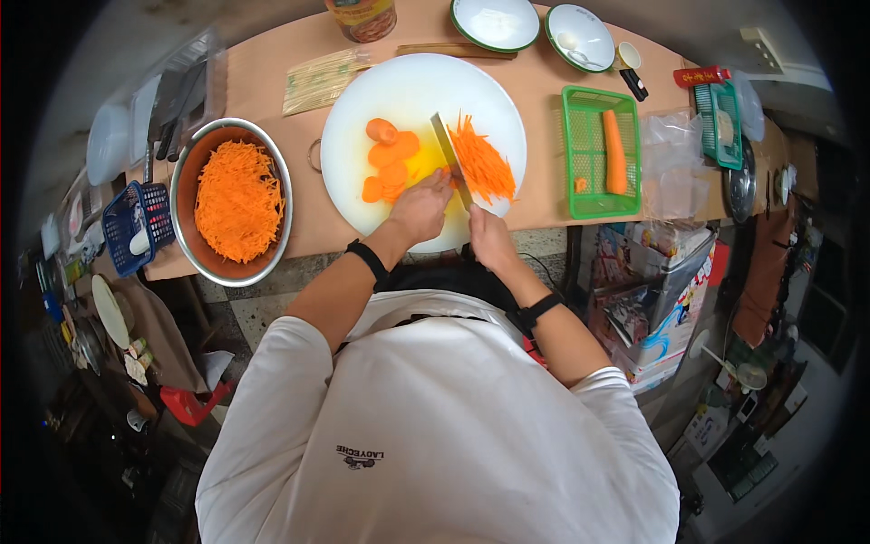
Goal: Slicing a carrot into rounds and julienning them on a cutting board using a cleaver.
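Observation:
A round white cutting board lies before me on the table. My right hand is closed round the handle of a kitchen knife, its blade standing on edge across the board. Close along the blade's left side, my left hand has its fingers bent and pressed down; carrot slices seem to be under the fingertips, mostly hidden. Several carrot slices are spread over the board's left part. Right of the blade is a heap of carrot shreds.
To the left stands a metal bowl of shredded carrot. On the right, a green basket holds a whole carrot and a small piece. Beyond the board are wooden skewers, a tin can and two white bowls.

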The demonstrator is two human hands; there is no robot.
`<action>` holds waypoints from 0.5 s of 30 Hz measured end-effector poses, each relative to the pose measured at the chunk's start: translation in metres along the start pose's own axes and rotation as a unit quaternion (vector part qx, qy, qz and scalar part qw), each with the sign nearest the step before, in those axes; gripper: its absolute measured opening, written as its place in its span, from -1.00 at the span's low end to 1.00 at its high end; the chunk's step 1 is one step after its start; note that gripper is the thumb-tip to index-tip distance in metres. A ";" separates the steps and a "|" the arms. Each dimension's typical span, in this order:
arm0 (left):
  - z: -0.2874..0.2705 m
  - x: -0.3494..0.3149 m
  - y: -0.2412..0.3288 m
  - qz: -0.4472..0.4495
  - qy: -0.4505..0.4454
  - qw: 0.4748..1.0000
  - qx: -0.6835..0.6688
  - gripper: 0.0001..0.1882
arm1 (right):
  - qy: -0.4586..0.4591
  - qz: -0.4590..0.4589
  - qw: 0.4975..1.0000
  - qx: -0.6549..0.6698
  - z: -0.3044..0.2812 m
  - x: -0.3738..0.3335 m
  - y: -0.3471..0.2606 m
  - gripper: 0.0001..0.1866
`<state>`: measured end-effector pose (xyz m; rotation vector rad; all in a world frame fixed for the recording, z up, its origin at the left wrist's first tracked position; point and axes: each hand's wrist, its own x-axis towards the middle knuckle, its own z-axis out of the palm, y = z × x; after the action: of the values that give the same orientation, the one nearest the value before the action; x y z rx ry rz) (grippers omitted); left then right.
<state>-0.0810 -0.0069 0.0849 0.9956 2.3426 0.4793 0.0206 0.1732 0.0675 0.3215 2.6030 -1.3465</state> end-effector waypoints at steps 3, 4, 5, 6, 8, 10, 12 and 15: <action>0.004 -0.002 -0.003 -0.011 0.008 1.000 0.000 -0.42 | 0.019 -0.003 1.000 -0.023 0.003 0.023 -0.020 -0.34; 0.007 -0.004 -0.004 -0.007 0.025 1.000 0.002 -0.41 | 0.020 -0.006 1.000 -0.023 0.000 0.026 -0.024 -0.34; 0.010 -0.005 -0.004 -0.004 0.043 0.999 0.005 -0.40 | -0.001 0.041 0.999 -0.012 -0.004 0.029 -0.027 -0.34; 0.011 -0.005 -0.005 -0.004 0.047 0.999 0.007 -0.40 | -0.023 0.088 0.996 0.000 -0.006 0.033 -0.026 -0.32; 0.013 -0.003 -0.007 0.014 0.035 0.999 0.006 -0.43 | -0.024 0.108 0.994 0.011 -0.010 0.028 -0.024 -0.32; 0.014 -0.003 -0.007 0.017 0.041 0.999 0.013 -0.45 | -0.028 0.134 0.990 0.021 -0.011 0.017 -0.022 -0.32; 0.016 -0.003 -0.007 0.021 0.046 0.999 0.020 -0.48 | -0.049 0.113 0.992 0.004 -0.012 0.009 -0.022 -0.33; 0.016 -0.003 -0.007 0.010 0.055 0.998 0.007 -0.51 | -0.058 0.121 0.991 -0.004 -0.011 0.000 -0.024 -0.35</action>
<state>-0.0738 -0.0121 0.0696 1.0240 2.4387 0.5393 0.0137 0.1685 0.0918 0.5221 2.3842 -1.2344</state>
